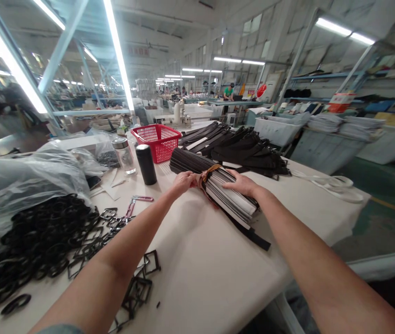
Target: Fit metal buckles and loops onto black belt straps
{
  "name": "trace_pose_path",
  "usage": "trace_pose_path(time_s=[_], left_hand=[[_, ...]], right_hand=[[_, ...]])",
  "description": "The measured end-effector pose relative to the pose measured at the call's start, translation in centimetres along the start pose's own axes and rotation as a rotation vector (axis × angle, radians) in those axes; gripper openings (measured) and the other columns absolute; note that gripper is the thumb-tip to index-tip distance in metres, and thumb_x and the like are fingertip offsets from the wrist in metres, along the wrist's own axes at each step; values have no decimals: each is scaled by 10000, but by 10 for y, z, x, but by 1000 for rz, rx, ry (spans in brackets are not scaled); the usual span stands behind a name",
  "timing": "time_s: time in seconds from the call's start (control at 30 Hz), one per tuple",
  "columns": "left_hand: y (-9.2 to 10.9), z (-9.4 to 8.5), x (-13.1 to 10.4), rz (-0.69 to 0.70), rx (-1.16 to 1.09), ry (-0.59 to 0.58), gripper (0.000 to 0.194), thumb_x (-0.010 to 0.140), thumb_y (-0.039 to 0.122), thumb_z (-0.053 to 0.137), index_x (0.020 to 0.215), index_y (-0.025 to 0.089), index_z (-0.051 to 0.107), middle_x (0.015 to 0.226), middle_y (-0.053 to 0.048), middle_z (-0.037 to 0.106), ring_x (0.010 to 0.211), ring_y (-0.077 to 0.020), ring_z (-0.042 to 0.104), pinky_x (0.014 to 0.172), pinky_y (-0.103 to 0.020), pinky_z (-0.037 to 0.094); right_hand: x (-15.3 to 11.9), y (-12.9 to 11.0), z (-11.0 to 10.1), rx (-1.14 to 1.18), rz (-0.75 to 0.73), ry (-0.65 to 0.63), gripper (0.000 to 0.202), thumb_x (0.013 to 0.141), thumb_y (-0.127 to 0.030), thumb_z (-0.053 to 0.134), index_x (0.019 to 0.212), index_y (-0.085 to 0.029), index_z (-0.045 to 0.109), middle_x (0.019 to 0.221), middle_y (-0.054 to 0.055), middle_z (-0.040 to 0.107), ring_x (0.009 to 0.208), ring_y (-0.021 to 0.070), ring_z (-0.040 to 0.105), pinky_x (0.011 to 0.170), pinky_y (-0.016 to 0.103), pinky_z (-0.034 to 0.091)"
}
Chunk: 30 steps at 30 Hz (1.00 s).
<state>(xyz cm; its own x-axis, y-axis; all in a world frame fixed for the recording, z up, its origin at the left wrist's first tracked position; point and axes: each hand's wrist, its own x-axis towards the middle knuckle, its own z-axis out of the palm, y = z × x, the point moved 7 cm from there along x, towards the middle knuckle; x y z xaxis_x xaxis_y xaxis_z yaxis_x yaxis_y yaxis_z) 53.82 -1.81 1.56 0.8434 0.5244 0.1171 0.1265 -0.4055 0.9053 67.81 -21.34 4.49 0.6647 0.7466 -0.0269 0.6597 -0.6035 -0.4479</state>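
Note:
A thick bundle of black and pale grey fabric strips point(230, 192) lies aslant on the table, bound round its middle by a brown-orange tie point(213, 170). My left hand point(184, 181) is closed at the bundle's near left side, its fingers pinching the tie by the knot. Over the top and right side of the bundle curves my right hand point(242, 183), gripping the strips. One loose black strip end point(258, 240) sticks out below the bundle onto the tabletop. Behind it, a pile of black straps point(246, 148) covers the table's far side.
A red plastic basket point(164, 141), a black flask point(146, 164) and a glass bottle point(124, 155) stand at the back left. Black rings point(47, 232), rectangular buckles point(138, 290) and pink-handled snips point(130, 206) lie at left. White webbing point(336, 185) lies near the right edge.

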Motion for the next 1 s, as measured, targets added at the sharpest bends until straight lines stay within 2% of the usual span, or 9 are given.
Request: trace_pose_path(time_s=[0.17,0.3,0.4,0.5,0.6,0.7,0.8,0.9,1.0], left_hand=[[-6,-5,20,-33,87,71,314,850,304,506,570,196,600,570,-20,645,585,-152,610,613,-249,482],[-9,-12,26,-71,137,106,327,819,305,586,508,204,598,539,-25,632,655,-179,636,662,-259,485],[-10,-21,24,-119,117,142,346,831,367,605,527,202,602,518,-21,620,618,-168,626,622,-246,479],[-11,-31,18,-167,49,173,427,894,444,531,556,189,582,543,-28,635,530,-131,588,547,-226,463],[-13,-33,8,-191,-19,150,444,907,461,538,574,172,587,573,-34,656,498,-100,571,517,-201,454],[-21,-18,-5,-259,-60,42,352,825,386,690,571,156,611,536,-26,650,454,-86,550,485,-189,442],[-35,13,-21,-381,-123,-109,265,739,314,788,602,141,642,518,-43,657,441,-115,580,463,-208,461],[-40,46,-28,-458,-235,-190,289,788,393,753,685,139,659,566,-61,683,503,-145,644,485,-220,499],[-35,70,-24,-478,-340,-218,358,869,469,656,726,141,647,586,-52,680,515,-132,646,484,-207,496]], right_hand=[[3,4,3,32,10,3,887,758,-529,693,1524,-216,373,1306,118,659,1165,296,633,1022,396,468],[1,5,5,40,19,10,907,750,-547,700,1530,-229,362,1317,123,651,1186,322,616,1042,430,448],[3,6,4,65,16,-1,902,752,-539,700,1530,-228,364,1360,118,622,1218,314,596,1059,423,437],[7,8,2,103,7,-22,908,747,-527,705,1528,-207,371,1413,129,579,1246,316,575,1068,419,432],[13,11,0,144,2,-44,903,730,-527,721,1511,-196,409,1414,128,580,1249,327,570,1069,419,433],[20,17,-3,185,4,-65,876,735,-534,711,1496,-198,437,1380,120,610,1209,330,598,1039,422,460],[28,23,-6,215,4,-92,822,747,-520,698,1478,-222,468,1310,99,661,1142,318,639,996,420,491],[33,28,-7,230,-1,-116,770,765,-511,674,1457,-222,499,1253,90,695,1100,315,659,972,425,505],[36,32,-6,227,-5,-121,787,765,-528,663,1456,-190,498,1255,107,694,1099,327,656,980,446,499]])
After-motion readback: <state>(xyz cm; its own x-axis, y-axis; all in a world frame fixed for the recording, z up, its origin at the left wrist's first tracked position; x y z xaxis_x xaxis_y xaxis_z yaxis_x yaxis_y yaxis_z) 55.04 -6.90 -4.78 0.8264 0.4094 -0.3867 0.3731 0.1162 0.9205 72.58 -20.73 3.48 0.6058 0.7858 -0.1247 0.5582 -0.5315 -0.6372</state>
